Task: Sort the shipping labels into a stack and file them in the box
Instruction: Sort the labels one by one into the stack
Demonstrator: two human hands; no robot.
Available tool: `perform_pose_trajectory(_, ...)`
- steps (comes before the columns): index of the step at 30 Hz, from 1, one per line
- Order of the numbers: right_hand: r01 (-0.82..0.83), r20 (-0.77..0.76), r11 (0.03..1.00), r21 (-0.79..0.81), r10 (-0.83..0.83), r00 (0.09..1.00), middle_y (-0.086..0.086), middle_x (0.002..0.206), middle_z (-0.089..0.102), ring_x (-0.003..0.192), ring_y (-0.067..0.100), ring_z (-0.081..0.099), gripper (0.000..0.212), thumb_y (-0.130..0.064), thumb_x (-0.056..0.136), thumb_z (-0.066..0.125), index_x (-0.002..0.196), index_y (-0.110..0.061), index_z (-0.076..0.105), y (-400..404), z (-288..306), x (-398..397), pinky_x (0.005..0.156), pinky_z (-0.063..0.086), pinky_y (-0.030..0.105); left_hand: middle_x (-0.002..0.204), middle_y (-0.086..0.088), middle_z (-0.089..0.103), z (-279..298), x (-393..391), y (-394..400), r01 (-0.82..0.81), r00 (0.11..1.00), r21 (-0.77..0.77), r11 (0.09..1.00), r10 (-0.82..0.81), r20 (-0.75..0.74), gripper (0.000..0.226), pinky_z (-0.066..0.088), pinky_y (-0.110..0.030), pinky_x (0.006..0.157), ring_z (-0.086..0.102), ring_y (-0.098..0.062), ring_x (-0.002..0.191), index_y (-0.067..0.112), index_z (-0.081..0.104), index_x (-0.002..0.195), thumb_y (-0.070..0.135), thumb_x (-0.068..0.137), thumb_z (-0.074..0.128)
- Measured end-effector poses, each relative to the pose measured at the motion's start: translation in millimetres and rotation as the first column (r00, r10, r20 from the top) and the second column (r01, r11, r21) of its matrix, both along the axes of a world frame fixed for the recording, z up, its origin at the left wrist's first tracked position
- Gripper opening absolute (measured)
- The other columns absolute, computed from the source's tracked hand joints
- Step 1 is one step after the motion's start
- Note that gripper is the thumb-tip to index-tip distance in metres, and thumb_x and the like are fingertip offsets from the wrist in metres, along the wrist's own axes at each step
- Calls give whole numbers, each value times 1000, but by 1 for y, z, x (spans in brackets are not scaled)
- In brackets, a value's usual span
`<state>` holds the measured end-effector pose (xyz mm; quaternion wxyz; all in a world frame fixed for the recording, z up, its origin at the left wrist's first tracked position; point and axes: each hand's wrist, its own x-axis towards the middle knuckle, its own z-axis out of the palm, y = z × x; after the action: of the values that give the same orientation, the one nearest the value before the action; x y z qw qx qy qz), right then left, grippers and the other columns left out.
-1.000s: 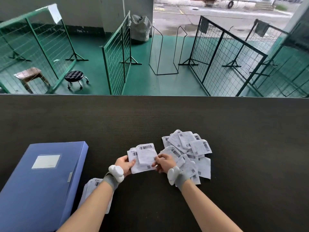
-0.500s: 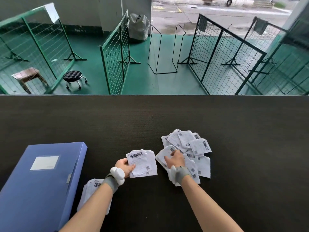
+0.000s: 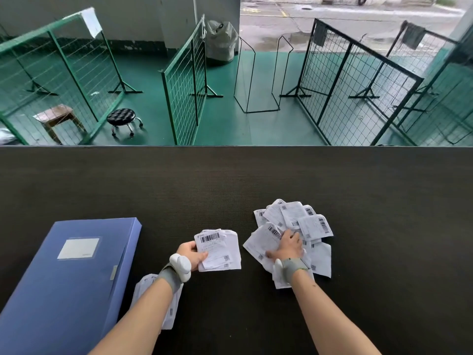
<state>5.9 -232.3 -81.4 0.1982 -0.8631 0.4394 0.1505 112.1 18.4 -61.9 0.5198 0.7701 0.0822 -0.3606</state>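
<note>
My left hand holds a small stack of white shipping labels with barcodes, just above the black table. To its right lies a loose heap of labels. My right hand rests flat on the heap's near left side, fingers spread over one label. A second pile of labels lies under my left forearm. The blue file box lies shut at the near left, a blank tag on its lid.
The black table reaches to a far edge; beyond it are a green floor, wire mesh panels and a small black stool. Both wrists wear grey bands with white devices.
My right hand let go of the stack and moved right onto the loose heap. My left hand keeps the stack and has shifted slightly down and left.
</note>
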Motion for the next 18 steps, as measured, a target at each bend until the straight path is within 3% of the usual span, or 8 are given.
perform_pose_trajectory(5,-12,97,985,-173,30,995,13,136,40,127,28,40,76,-38,77,76,136,-14,34,2,-2,-3,108,35,40,118,-21,64,-1,-2,2,10,999,-1,1000,-10,-35,37,52,-49,92,63,-36,108,-2,57,120,-8,83,60)
perform_pose_trajectory(9,-37,202,979,-199,78,976,7,121,51,117,23,46,42,-26,84,69,120,-14,49,-6,-4,-1,103,40,35,119,-21,64,-3,-3,2,13,999,4,1000,-13,-40,38,52,-50,93,62,-35,109,-2,57,120,-8,83,60)
perform_pose_trajectory(10,-32,249,991,-133,64,966,5,116,53,113,22,48,32,-24,86,67,113,-14,52,-8,-2,0,101,42,35,119,-21,64,-3,-3,1,12,999,2,1000,-12,-35,38,52,-50,93,63,-35,109,-3,57,120,-9,83,60)
perform_pose_trajectory(12,45,401,986,158,-106,910,6,103,60,102,23,58,17,-18,87,66,99,-12,58,-11,4,4,93,51,39,118,-22,64,-2,-3,0,5,1000,0,1000,-5,-31,37,53,-48,92,63,-36,108,-4,57,120,-9,83,60)
perform_pose_trajectory(14,91,497,898,430,-320,807,11,93,67,88,25,66,12,-15,85,67,92,-9,61,-9,13,8,80,58,40,117,-23,64,-1,-2,-1,-3,999,-12,1000,2,-38,36,53,-47,90,63,-36,107,-4,57,119,-9,83,60)
perform_pose_trajectory(16,63,523,814,577,-428,737,11,90,70,83,25,70,9,-14,84,69,90,-9,63,-6,23,13,69,60,36,117,-23,64,-1,-2,-2,-3,999,-30,1000,1,-52,35,53,-47,89,63,-37,106,-4,58,118,-9,84,60)
perform_pose_trajectory(18,24,543,809,587,-416,729,8,92,71,80,20,71,7,-17,88,67,93,-13,64,-1,31,19,63,59,30,116,-23,64,-1,-1,-4,4,998,-33,999,-6,-58,34,53,-50,91,63,-37,106,-3,58,117,-8,84,60)
